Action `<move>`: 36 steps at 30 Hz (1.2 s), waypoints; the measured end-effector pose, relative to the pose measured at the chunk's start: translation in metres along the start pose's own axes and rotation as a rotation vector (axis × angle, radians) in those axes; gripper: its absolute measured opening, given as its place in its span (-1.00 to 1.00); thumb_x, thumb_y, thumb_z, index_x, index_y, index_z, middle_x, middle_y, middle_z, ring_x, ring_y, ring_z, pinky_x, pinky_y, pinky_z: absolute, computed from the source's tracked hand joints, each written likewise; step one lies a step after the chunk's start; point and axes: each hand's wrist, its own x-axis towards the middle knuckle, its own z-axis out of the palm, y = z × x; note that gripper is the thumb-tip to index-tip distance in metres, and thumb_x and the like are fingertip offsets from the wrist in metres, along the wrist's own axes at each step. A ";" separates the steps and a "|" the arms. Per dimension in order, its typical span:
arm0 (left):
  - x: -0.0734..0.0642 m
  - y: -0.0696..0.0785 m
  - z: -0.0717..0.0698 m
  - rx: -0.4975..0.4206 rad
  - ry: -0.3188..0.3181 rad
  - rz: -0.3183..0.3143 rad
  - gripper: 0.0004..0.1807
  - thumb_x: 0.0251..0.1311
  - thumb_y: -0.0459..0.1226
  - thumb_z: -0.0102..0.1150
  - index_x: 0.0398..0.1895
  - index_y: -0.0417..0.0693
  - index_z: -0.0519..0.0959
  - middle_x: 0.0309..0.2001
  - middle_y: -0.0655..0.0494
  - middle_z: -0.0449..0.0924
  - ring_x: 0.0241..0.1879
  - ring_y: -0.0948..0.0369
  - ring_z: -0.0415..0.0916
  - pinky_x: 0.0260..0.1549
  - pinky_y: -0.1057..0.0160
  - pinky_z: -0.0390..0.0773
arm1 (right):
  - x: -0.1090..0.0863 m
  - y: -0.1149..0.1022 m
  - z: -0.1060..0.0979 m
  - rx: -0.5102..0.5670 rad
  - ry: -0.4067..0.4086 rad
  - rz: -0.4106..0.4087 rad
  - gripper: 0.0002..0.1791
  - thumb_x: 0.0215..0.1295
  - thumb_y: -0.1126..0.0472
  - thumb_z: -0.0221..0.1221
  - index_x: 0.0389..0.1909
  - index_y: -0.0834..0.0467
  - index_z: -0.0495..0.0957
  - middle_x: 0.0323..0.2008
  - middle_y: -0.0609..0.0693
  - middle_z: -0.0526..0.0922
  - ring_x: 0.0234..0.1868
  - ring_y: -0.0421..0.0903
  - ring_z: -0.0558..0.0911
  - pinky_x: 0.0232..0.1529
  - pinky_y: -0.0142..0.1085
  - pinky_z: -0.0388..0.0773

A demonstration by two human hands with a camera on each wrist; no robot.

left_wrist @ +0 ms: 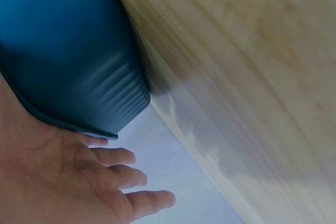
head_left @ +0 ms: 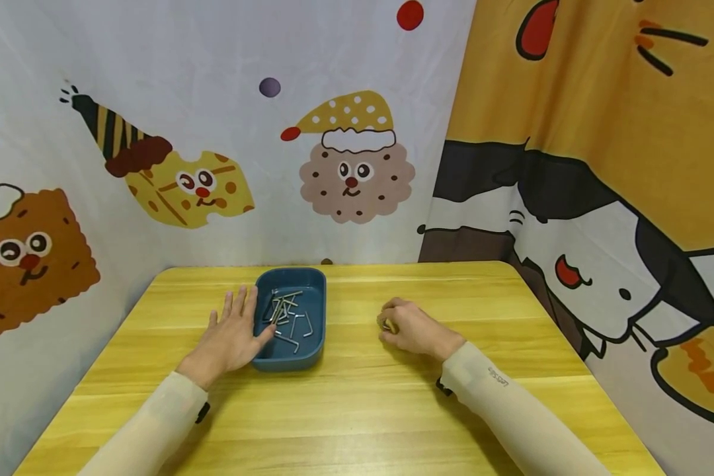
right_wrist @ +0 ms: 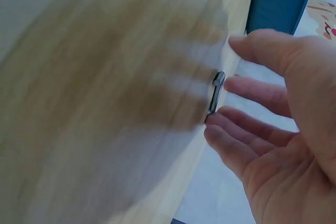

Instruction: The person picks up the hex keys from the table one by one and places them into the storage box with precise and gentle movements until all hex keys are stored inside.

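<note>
My left hand (head_left: 229, 344) rests against the left side of a dark blue tray (head_left: 290, 363), fingers straight and spread, the thumb over its rim. In the left wrist view the palm lies along the tray's rim (left_wrist: 68, 126) and the thumb is hidden. Several L-shaped hex keys (head_left: 293, 342) lie loose in the tray. To the right of it, my right hand (head_left: 416, 327) is low over the table with bent fingers. The right wrist view shows a small metal hex key (right_wrist: 216, 94) on the tabletop right at the fingertips, the thumb apart from it.
The yellow wood-grain table (head_left: 357, 416) has a rounded back edge close to a cartoon-printed curtain (head_left: 214, 79). Another printed curtain (head_left: 595, 106) hangs along the right side.
</note>
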 end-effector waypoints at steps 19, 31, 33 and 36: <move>0.000 0.000 0.001 0.001 0.001 0.001 0.13 0.77 0.24 0.03 0.96 -0.25 -0.24 0.93 -0.45 -0.29 0.88 -0.55 -0.33 0.70 -0.77 -0.11 | 0.001 -0.004 0.005 -0.037 0.045 -0.003 -0.80 0.59 0.24 0.51 0.11 0.17 0.93 0.09 0.11 0.91 0.01 0.00 0.85 -0.05 -0.26 0.86; 0.002 0.000 0.001 0.004 -0.006 -0.006 0.14 0.78 0.26 0.01 0.97 -0.23 -0.26 0.93 -0.42 -0.31 0.89 -0.53 -0.35 0.71 -0.76 -0.13 | 0.003 -0.002 0.003 -0.058 0.055 -0.008 -0.85 0.57 0.25 0.52 0.06 0.14 0.94 0.07 0.08 0.93 0.00 -0.03 0.86 -0.04 -0.22 0.86; 0.002 -0.001 0.001 0.003 -0.006 -0.005 0.14 0.78 0.26 0.02 0.96 -0.24 -0.26 0.93 -0.42 -0.31 0.88 -0.53 -0.35 0.71 -0.76 -0.13 | 0.003 -0.002 0.003 -0.059 0.051 -0.008 -0.87 0.56 0.24 0.53 0.03 0.13 0.93 0.05 0.08 0.93 -0.05 -0.06 0.84 -0.09 -0.26 0.83; 0.002 0.000 0.001 0.001 -0.009 -0.006 0.14 0.78 0.26 0.02 0.96 -0.24 -0.25 0.93 -0.42 -0.32 0.89 -0.53 -0.35 0.71 -0.76 -0.14 | 0.004 0.001 0.001 -0.051 0.038 -0.015 -0.88 0.57 0.23 0.53 0.01 0.12 0.92 0.02 0.08 0.92 -0.11 -0.07 0.81 -0.12 -0.26 0.79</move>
